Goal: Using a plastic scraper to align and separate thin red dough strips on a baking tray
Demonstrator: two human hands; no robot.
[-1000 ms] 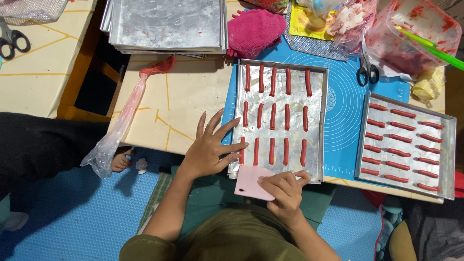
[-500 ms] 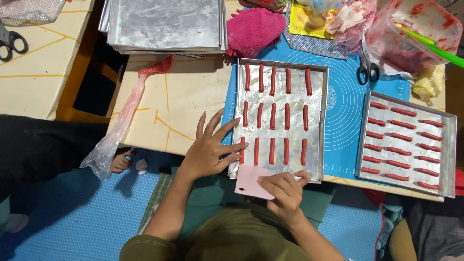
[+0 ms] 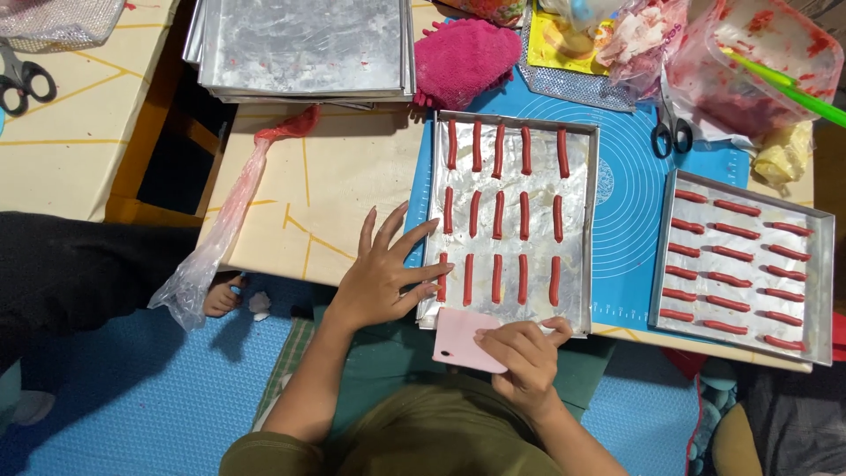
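Hands at a foil-lined baking tray (image 3: 577, 220) of red dough sticks (image 3: 499, 216), near edge of table (image 3: 344, 189).
Tray lies on blue silicone mat (image 3: 630, 189), w/ 2nd filled tray (image 3: 824, 291) at right edge. L hand (image 3: 383, 278) spread flat, fingertips on tray's near-left rim, holding nothing; R hand (image 3: 529, 357) pinches pink plastic scraper (image 3: 463, 339) at tray's near edge.
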